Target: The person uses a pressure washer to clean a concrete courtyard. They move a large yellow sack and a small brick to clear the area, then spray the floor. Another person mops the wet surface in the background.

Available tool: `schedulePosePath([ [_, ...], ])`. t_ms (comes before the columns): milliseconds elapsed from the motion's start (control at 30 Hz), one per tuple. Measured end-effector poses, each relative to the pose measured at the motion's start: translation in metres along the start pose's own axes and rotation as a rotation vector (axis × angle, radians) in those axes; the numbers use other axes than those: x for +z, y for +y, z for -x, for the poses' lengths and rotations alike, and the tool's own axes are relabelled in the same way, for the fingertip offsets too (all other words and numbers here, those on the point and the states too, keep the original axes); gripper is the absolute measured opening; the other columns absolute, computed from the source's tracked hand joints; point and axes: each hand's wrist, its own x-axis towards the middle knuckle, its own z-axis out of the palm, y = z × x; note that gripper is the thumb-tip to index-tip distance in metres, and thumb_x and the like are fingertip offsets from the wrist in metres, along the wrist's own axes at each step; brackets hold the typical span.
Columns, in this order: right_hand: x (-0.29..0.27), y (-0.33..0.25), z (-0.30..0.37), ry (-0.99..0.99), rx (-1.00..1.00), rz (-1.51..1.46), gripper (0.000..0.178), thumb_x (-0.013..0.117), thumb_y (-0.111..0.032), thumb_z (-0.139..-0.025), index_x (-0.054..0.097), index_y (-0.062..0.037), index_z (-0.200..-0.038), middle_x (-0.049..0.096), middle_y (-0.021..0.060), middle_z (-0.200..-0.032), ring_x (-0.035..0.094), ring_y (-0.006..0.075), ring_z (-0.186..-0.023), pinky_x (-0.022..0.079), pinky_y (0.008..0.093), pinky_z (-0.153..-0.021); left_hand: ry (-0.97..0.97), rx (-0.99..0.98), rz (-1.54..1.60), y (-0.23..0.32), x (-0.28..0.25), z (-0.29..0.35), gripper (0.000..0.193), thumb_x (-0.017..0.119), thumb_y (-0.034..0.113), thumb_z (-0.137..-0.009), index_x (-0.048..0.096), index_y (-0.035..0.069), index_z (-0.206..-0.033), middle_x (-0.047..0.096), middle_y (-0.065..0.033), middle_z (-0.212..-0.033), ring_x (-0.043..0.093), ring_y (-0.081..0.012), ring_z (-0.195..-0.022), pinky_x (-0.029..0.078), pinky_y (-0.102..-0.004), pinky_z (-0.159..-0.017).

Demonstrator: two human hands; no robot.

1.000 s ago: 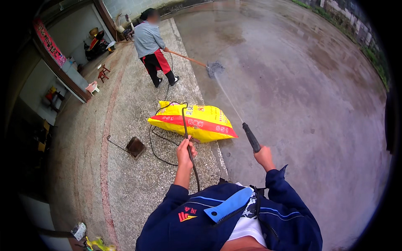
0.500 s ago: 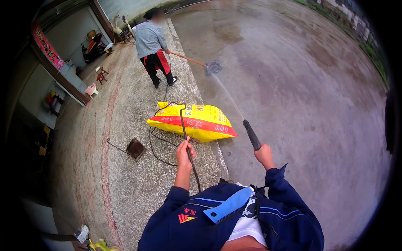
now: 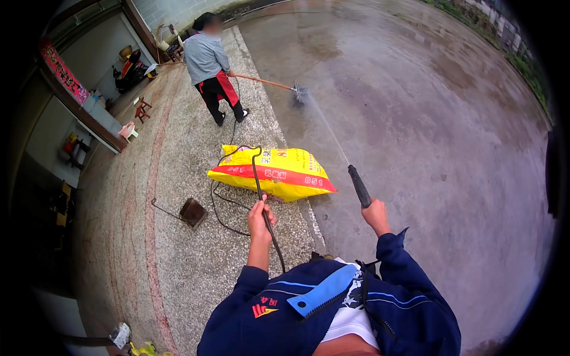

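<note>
My right hand (image 3: 375,216) is wrapped round the rear of a black spray wand (image 3: 358,185), which points up and away over the wet concrete. A thin jet of water leaves its tip and lands at the grey mop head (image 3: 301,94) on a long orange handle (image 3: 265,80), held by another person. Closed round a black hose (image 3: 268,224), my left hand (image 3: 260,219) is in front of my chest. Just beyond that hand lies a full yellow sack with a red stripe (image 3: 297,184), with the hose running over it.
The other person (image 3: 209,68), in a grey top and red apron, stands at the far left on the pebbled strip (image 3: 178,261). A long-handled dustpan (image 3: 193,212) sits left of the sack. Small stools (image 3: 142,109) and a motorbike (image 3: 127,70) are by the doorways. Hose loops lie on the ground.
The other person has shifted slightly left, and the mop head has turned and changed shape under the jet. My hands keep their hold, with the wand nearly in the same place.
</note>
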Motion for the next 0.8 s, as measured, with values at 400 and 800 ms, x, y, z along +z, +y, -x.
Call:
schedulePosePath([
  [400, -0.004, -0.016, 0.002, 0.032, -0.078, -0.041, 0.021, 0.065, -0.016, -0.077, 0.069, -0.0024, -0.093, 0.066, 0.0284, -0.085, 0.063, 0.0478, -0.085, 0.051, 0.0544, -0.075, -0.010, -0.009, -0.022, 0.002, 0.006, -0.001, 0.030, 0.049, 0.019, -0.104, 0.056, 0.002, -0.128, 0.053, 0.0017, -0.073, 0.048, -0.0101, -0.055, 0.039, -0.0277, -0.046],
  [800, 0.000, -0.017, 0.002, -0.010, -0.078, -0.028, 0.022, 0.064, -0.014, -0.077, 0.069, -0.0036, -0.095, 0.067, 0.0282, -0.087, 0.063, 0.0481, -0.088, 0.051, 0.0547, -0.076, 0.007, -0.004, -0.036, 0.004, 0.004, -0.002, 0.029, 0.051, 0.021, -0.103, 0.057, 0.003, -0.126, 0.053, 0.0022, -0.073, 0.049, -0.0100, -0.055, 0.039, -0.0275, -0.046],
])
